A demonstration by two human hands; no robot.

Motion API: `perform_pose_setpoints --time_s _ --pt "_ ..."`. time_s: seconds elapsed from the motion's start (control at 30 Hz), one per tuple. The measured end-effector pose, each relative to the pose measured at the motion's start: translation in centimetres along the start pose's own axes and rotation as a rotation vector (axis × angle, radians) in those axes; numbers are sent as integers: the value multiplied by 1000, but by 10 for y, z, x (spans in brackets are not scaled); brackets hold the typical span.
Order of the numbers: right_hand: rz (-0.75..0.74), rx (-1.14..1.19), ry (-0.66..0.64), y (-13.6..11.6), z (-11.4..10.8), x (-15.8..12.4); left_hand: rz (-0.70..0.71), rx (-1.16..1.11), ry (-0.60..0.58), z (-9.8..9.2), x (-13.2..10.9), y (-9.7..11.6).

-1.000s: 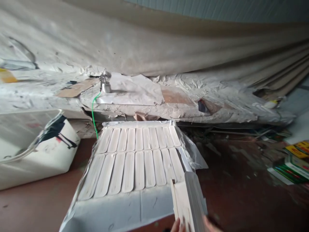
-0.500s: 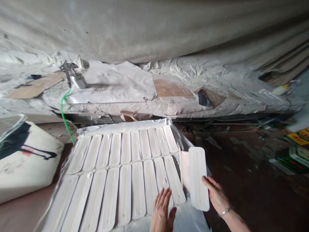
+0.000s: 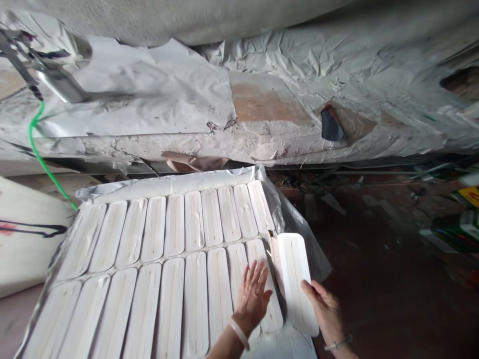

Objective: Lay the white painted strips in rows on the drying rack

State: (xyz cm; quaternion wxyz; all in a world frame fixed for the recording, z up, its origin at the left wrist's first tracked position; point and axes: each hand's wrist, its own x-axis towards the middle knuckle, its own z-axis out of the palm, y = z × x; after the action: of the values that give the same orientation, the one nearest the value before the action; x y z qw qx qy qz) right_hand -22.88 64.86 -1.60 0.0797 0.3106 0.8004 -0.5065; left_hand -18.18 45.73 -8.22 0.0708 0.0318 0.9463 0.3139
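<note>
Two rows of long white panels with rounded ends [image 3: 194,299] lie side by side on a plastic-covered board [image 3: 175,185]. At the board's right edge, my right hand [image 3: 325,306] grips a loose white panel [image 3: 297,279] by its right side, thumb on top. This panel is tilted and stands just right of the lower row. My left hand [image 3: 254,294], with a pale bracelet at the wrist, is over the right end of the lower row, fingers spread and holding nothing. Whether its palm touches the panels is hard to tell.
Behind the board runs a paper-covered ledge [image 3: 149,114] bearing a metal spray gun with a cup [image 3: 62,82] and a green hose [image 3: 35,144]. A white container [image 3: 26,244] stands at the left. Boxes [image 3: 458,232] lie on the floor at far right.
The view has moved closer and shifted. My left hand has moved up over the lower row, and the panel in my right hand has come nearer the board's right edge.
</note>
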Motion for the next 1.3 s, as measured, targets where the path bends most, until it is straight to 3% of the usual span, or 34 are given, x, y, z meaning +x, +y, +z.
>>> perform_pose_setpoints --time_s 0.17,0.3,0.4,0.63,0.9,1.1,1.3 --pt "-77 -189 -120 39 3 11 -4 36 25 11 9 -10" --pt "-134 -303 -202 34 10 28 19 91 106 20 14 -15" --pt "-149 -355 -168 31 5 35 32 119 146 26 22 -14" --pt "-197 -396 -235 47 6 34 27 128 184 33 33 -12" --pt "-130 -320 -306 42 -1 37 -2 133 98 22 62 -7" --pt "-224 -414 -376 28 3 38 -14 55 -1 6 94 2" --pt "-293 -509 -455 25 5 45 20 59 -46 -12 100 2"
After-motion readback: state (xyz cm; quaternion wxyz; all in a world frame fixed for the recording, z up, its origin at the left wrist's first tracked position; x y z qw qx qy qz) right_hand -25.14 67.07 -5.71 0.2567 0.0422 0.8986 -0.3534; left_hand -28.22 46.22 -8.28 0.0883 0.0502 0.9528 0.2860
